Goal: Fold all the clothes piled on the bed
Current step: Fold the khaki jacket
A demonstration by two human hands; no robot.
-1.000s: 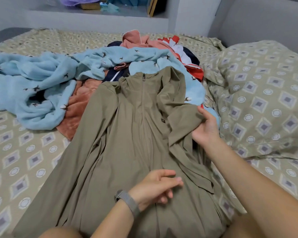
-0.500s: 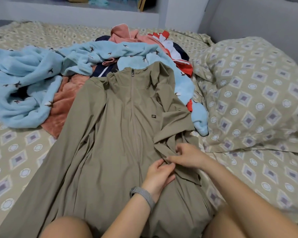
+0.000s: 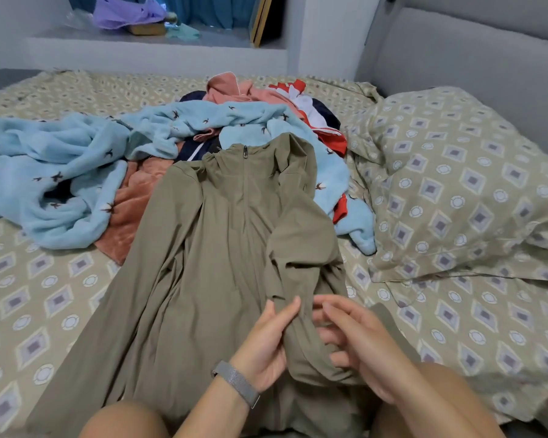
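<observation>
An olive zip-up jacket (image 3: 209, 267) lies face up on the bed, collar away from me, hem over my knees. Its right sleeve (image 3: 301, 263) is folded in across the front and runs down between my hands. My left hand (image 3: 264, 343), with a grey watch band on the wrist, grips the sleeve end from the left. My right hand (image 3: 351, 339) curls its fingers round the same sleeve end from the right. Behind the jacket sits the unfolded pile: a light blue fleece garment with bird prints (image 3: 60, 172), a salmon-pink fleece piece (image 3: 130, 213), and red, white and navy clothes (image 3: 310, 112).
The bed (image 3: 38, 298) has a beige sheet with a diamond pattern. A matching pillow (image 3: 462, 184) lies to the right, against a grey headboard (image 3: 475, 52). A window ledge (image 3: 146, 39) with a purple item runs behind the bed. My bare knees frame the bottom edge.
My right hand left the jacket's shoulder and came down to the sleeve end. My left hand rose from the jacket front to meet it; both now hold the folded-in sleeve.
</observation>
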